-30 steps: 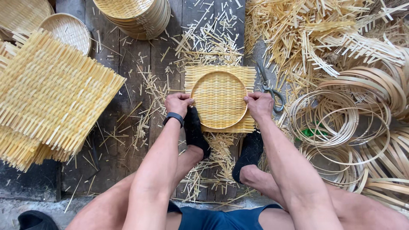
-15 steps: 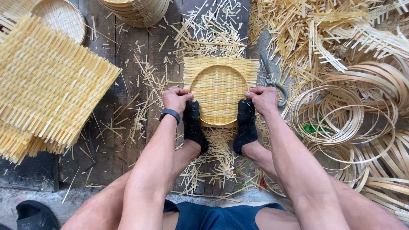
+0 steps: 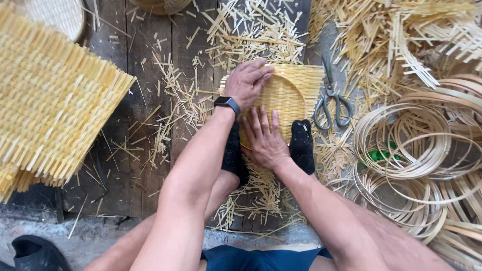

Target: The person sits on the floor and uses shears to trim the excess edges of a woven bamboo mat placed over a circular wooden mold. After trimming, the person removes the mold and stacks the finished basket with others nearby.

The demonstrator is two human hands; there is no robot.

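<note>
While both hands press flat on the woven mat [image 3: 296, 93], neither grips anything: the fingers lie extended and spread, palms down. The left hand [image 3: 247, 83] rests on the mat's upper left part, fingers pointing right and slightly away from the person, across the rim of the hoop [image 3: 293, 85]. The right hand [image 3: 264, 138] lies nearer the body, on the lower left part of the mat, fingers pointing away from the person. The hands are close together, one above the other in the view; whether they touch cannot be told.

The mat lies straight ahead of the person, on the plank floor [image 3: 150, 60], between the two feet in black socks [image 3: 303, 145]. The left hand is farther out and covers more of it. The mat is roughly square, so no long axis stands out; its loose strip ends stick out past the top and right edges. A round hoop sits on it, and the weave inside looks fine and tight.

A dark watch [image 3: 227, 104] sits on the left wrist. Just right of the mat lie scissors [image 3: 330, 100] with grey handles, blades pointing away from the person. Short pale offcuts [image 3: 251, 30] litter the planks. Farther right are coiled thin bamboo hoops [image 3: 401, 140], flat and springy in look, and above them a loose heap of strips [image 3: 401, 35]. Well to the left lies a stack of larger mats [image 3: 50, 105], coarse-edged and straw yellow.
</note>
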